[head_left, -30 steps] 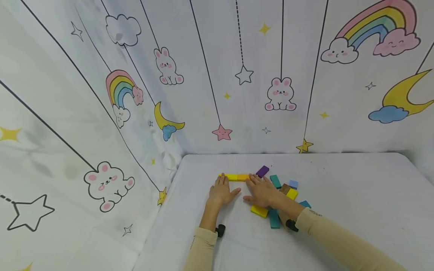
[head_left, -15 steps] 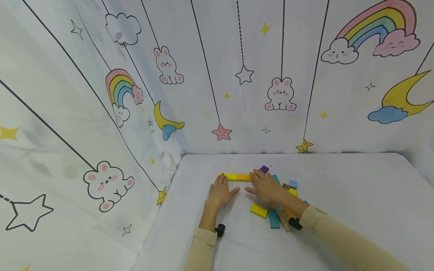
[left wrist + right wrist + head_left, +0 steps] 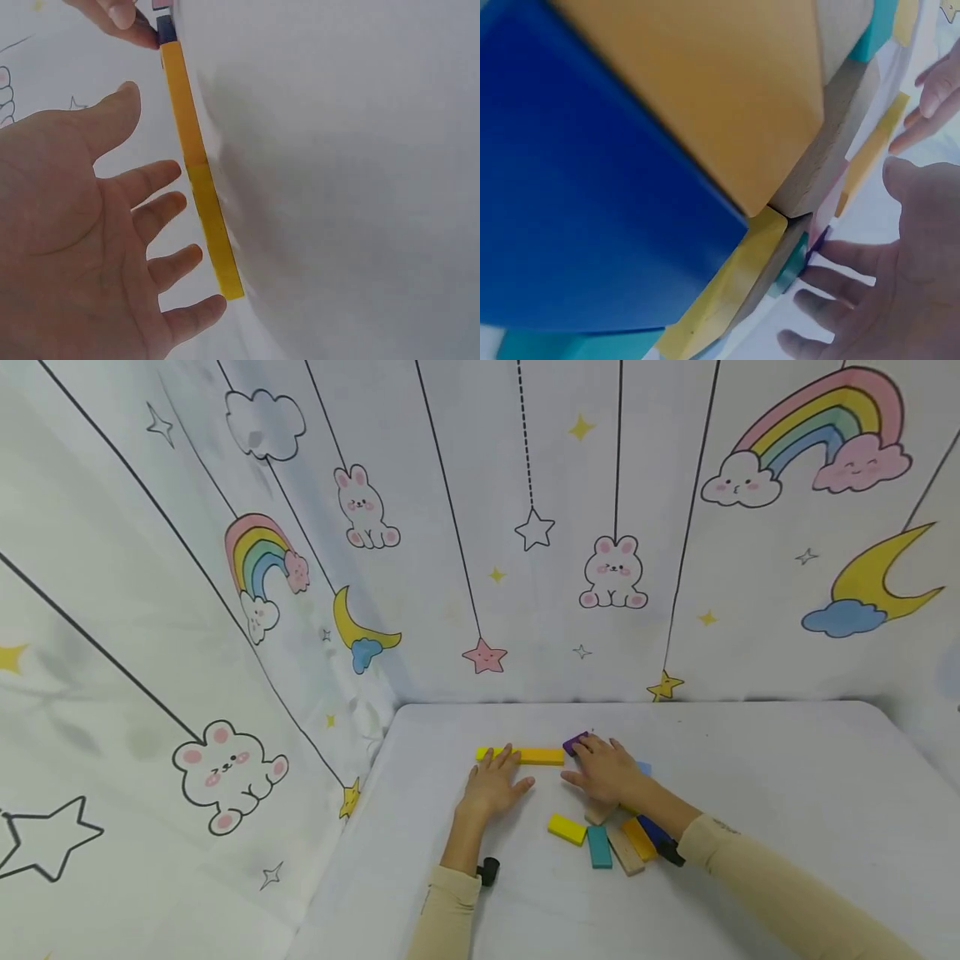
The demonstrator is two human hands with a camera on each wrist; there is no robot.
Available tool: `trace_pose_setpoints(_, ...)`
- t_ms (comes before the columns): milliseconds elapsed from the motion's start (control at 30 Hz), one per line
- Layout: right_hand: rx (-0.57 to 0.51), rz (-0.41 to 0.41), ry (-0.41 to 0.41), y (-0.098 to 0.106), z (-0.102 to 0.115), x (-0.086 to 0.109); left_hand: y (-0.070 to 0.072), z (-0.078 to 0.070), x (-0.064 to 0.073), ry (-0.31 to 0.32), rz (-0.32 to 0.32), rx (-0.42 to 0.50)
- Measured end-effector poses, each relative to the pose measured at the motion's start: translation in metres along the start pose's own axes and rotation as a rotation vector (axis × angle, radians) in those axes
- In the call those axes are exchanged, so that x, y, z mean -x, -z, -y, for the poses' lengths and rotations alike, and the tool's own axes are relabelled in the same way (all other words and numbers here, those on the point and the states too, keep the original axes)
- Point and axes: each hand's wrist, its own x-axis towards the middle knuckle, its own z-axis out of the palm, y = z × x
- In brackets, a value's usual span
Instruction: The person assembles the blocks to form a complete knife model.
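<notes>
A yellow block (image 3: 214, 232) and an orange block (image 3: 542, 757) lie end to end in a straight row near the back of the table. My left hand (image 3: 489, 789) is spread flat, its straight fingertips along the near side of the yellow block. Just right of the row, my right hand (image 3: 606, 774) reaches over the loose blocks with its fingertips on a purple block (image 3: 573, 743). The right wrist view shows those fingers loosely extended beside the purple block and a teal block (image 3: 790, 266). My right hand hides part of the pile.
Around and below the right hand lie loose blocks: yellow (image 3: 567, 829), teal (image 3: 599, 847), plain wood (image 3: 626, 852), orange (image 3: 639, 838), dark blue (image 3: 655, 831) and light blue (image 3: 644, 768). A white patterned cloth wall (image 3: 420, 568) borders the white table (image 3: 750, 827).
My right hand has left the right end of the orange block and moved right onto the purple block. My left hand stays at the yellow block. The head view has shifted slightly.
</notes>
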Motion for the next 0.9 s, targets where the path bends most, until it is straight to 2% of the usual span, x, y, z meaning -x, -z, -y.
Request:
trace_pose_setpoints(167, 0.007, -0.003, -0.008, -0.001, 0.001, 0.003, 0.0, -0.005, -0.002, -0.03, 0.008, -0.016)
trace_pose_setpoints(400, 0.017, 0.01, 0.008, 0.002, 0.0, 0.007, 0.0, -0.009, -0.002, -0.034, 0.05, -0.008)
trace_pose_setpoints(567, 0.037, -0.009, 0.028, 0.005, -0.002, 0.01, 0.002, -0.013, -0.003, -0.039, 0.044, 0.002)
trace_pose_setpoints(767, 0.014, 0.025, 0.011, 0.006, 0.001, 0.016, 0.001, -0.015, -0.001, -0.016, 0.04, -0.004)
trace_pose_setpoints(900, 0.018, 0.02, 0.004, 0.005, 0.005, 0.02, 0.0, -0.015, 0.0, -0.025, 0.035, -0.011)
